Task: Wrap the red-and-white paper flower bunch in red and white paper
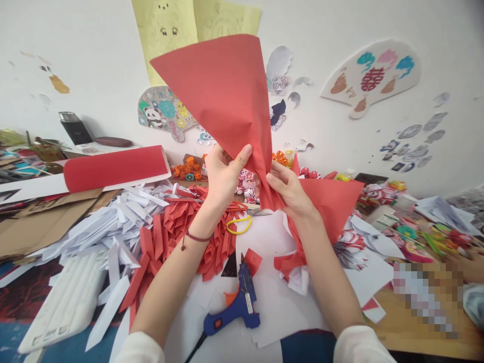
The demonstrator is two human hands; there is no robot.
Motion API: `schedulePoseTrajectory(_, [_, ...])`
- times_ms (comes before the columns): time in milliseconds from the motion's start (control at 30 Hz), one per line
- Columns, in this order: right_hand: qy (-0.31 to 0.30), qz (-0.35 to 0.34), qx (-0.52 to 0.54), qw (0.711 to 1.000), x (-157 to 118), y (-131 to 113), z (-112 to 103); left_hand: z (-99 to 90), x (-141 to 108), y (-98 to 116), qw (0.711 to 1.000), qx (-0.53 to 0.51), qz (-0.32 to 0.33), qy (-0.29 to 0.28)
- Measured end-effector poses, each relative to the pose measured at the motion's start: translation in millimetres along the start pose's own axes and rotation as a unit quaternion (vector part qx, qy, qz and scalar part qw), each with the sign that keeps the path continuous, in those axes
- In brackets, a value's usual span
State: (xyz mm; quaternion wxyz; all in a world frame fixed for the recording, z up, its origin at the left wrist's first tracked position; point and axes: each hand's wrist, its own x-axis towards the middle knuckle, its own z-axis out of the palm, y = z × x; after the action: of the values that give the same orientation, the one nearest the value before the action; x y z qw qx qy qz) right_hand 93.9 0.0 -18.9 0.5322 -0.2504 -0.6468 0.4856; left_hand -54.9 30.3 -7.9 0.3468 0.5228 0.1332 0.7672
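A large sheet of red paper [223, 85], gathered into folds at its lower end, is held up above the table. My left hand [227, 169] pinches its lower left side, thumb on the front. Around the gathered end, on the right, my right hand [289, 189] closes its fingers. Another red piece [330, 201] spreads out behind my right wrist; whether it joins the held sheet is hidden. Beneath my hands, yellow-handled scissors [241, 225] lie on white paper. A blue glue gun [242, 302] rests nearer to me.
Piles of folded red strips [204, 227] and white strips [117, 217] cover the left side. A red roll [115, 168] lies behind them. Near the front left is a white ridged object [66, 302]. Paper flowers and scraps crowd the right, where another person's hand [467, 264] shows at the edge.
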Motion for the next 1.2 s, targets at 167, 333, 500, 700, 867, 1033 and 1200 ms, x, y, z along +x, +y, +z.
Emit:
schedulePoseTrajectory(167, [0.029, -0.066, -0.071, 0.995, 0, -2, 1, 0.5, 0, -1, 0.999, 0.034, 0.021, -0.02])
schedulePoseTrajectory(333, [0.046, -0.097, -0.122, 0.987, 0, -1, 2, 3.9, -4, 4, 0.999, 0.047, 0.025, -0.003])
schedulePoseTrajectory(500, [0.014, -0.072, -0.113, 0.991, 0, 1, 5, 4.6, -7, 10, 0.995, 0.083, 0.039, 0.036])
schedulePoseTrajectory(700, [0.05, -0.091, -0.113, 0.988, 4, 9, 11, 5.1, -9, 9, 0.992, 0.094, 0.039, 0.078])
schedulePoseTrajectory(867, [0.027, -0.053, -0.013, 0.998, 4, 17, 13, 6.3, -10, 7, 0.992, 0.083, 0.025, 0.088])
schedulePoseTrajectory(1033, [0.026, -0.01, 0.075, 0.997, 6, 21, 13, 5.1, -8, 7, 0.994, 0.057, 0.03, 0.087])
schedulePoseTrajectory(1200, [-0.005, 0.019, 0.081, 0.996, 8, 27, 11, 4.5, -6, 8, 0.997, 0.052, 0.015, 0.055])
